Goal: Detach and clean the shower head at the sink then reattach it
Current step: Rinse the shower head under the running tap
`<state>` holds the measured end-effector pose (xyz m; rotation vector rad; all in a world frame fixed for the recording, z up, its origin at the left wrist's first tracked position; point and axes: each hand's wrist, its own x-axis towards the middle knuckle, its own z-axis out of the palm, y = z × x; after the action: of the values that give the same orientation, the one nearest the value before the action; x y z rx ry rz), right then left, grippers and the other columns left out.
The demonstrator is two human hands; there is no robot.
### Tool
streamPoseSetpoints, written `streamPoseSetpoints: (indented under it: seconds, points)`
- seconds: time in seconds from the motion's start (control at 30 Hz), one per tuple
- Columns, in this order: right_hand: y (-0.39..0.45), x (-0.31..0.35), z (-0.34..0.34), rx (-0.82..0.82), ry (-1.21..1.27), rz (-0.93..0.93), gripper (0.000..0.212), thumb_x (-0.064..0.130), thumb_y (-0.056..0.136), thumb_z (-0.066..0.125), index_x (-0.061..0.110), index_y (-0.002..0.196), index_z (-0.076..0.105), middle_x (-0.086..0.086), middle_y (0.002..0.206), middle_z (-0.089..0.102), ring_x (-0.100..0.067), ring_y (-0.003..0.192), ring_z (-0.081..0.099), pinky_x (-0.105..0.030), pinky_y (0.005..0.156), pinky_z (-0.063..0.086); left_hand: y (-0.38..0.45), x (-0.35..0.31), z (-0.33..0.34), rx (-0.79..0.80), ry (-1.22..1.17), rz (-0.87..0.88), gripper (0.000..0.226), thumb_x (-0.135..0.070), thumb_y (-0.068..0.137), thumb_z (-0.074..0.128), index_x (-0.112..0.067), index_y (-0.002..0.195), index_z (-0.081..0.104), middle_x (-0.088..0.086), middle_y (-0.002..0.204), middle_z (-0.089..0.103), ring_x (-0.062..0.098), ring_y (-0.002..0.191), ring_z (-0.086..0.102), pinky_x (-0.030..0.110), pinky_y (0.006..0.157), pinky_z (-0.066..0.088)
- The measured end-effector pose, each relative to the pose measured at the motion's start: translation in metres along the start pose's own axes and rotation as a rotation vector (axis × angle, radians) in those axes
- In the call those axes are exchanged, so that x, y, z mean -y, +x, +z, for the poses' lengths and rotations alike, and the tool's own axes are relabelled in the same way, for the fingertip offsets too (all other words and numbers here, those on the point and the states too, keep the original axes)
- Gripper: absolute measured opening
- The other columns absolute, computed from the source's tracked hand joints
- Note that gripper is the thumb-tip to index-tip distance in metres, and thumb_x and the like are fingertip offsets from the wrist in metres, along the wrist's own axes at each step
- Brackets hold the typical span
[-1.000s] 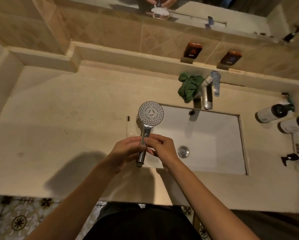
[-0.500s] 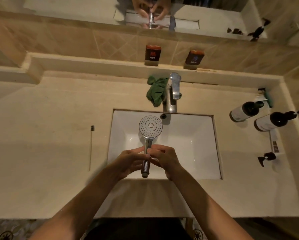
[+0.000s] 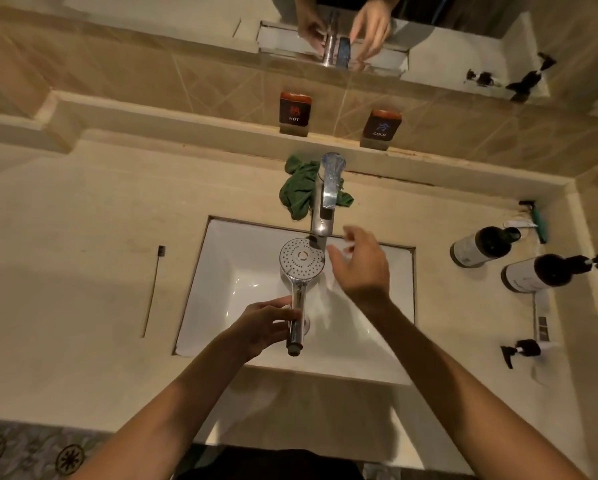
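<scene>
The chrome shower head [image 3: 301, 262] is detached and held over the white sink basin [image 3: 218, 285], its round spray face turned up. My left hand [image 3: 264, 325] grips its handle near the lower end. My right hand [image 3: 361, 263] is off the handle, fingers spread and relaxed, raised over the basin just below the chrome faucet [image 3: 327, 195]. It holds nothing.
A green cloth [image 3: 299, 190] lies behind the faucet. A thin toothbrush [image 3: 154, 289] lies on the counter at the left. Two dark pump bottles [image 3: 481, 245] [image 3: 547, 275] lie at the right. HOT [image 3: 294, 112] and COLD [image 3: 380, 128] signs stand on the ledge below the mirror.
My right hand has let go of the shower head handle and lifted toward the faucet. My left hand keeps its hold. The view has moved closer over the sink.
</scene>
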<state>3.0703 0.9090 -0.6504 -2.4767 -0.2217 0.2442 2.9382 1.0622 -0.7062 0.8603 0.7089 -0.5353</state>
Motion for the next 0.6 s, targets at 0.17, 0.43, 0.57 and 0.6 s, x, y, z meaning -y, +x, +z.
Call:
streamPoseSetpoints:
  seconds: [0.17, 0.43, 0.57, 0.6]
  points:
    - [0.045, 0.032, -0.024, -0.040, -0.289, -0.398, 0.073, 0.029, 0.099, 0.066, 0.012, 0.160, 0.029, -0.011, 0.166, 0.033, -0.027, 0.148, 0.038, -0.039, 0.107, 0.048, 0.000, -0.012, 0.006, 0.056, 0.093, -0.007, 0.044, -0.011, 0.080, 0.075, -0.004, 0.123, 0.069, 0.026, 0.110, 0.064, 0.032, 0.096, 0.069, 0.034, 0.080, 0.059]
    - [0.070, 0.041, -0.030, 0.084, -0.682, -0.540, 0.074, 0.013, 0.103, 0.060, 0.000, 0.161, 0.016, -0.019, 0.170, 0.018, -0.032, 0.159, 0.014, -0.036, 0.117, 0.039, 0.002, -0.023, 0.014, 0.062, 0.164, 0.005, 0.045, -0.016, 0.074, 0.078, -0.005, 0.118, 0.072, 0.021, 0.107, 0.061, 0.036, 0.098, 0.061, 0.046, 0.092, 0.049]
    - [0.075, 0.042, -0.030, 0.127, -0.667, -0.553, 0.060, 0.018, 0.112, 0.041, 0.000, 0.162, 0.012, -0.022, 0.170, 0.013, -0.033, 0.159, 0.010, -0.041, 0.118, 0.038, 0.003, -0.020, 0.018, 0.031, 0.184, 0.009, 0.047, -0.015, 0.073, 0.078, 0.000, 0.117, 0.070, 0.022, 0.104, 0.060, 0.038, 0.096, 0.060, 0.050, 0.094, 0.049]
    - [0.076, 0.043, -0.031, 0.134, -0.653, -0.545, 0.059, 0.021, 0.113, 0.037, 0.000, 0.162, 0.012, -0.022, 0.170, 0.012, -0.033, 0.159, 0.010, -0.043, 0.118, 0.038, 0.004, -0.019, 0.020, 0.028, 0.183, 0.005, 0.050, -0.014, 0.073, 0.077, 0.005, 0.119, 0.068, 0.021, 0.102, 0.059, 0.037, 0.095, 0.059, 0.049, 0.092, 0.048]
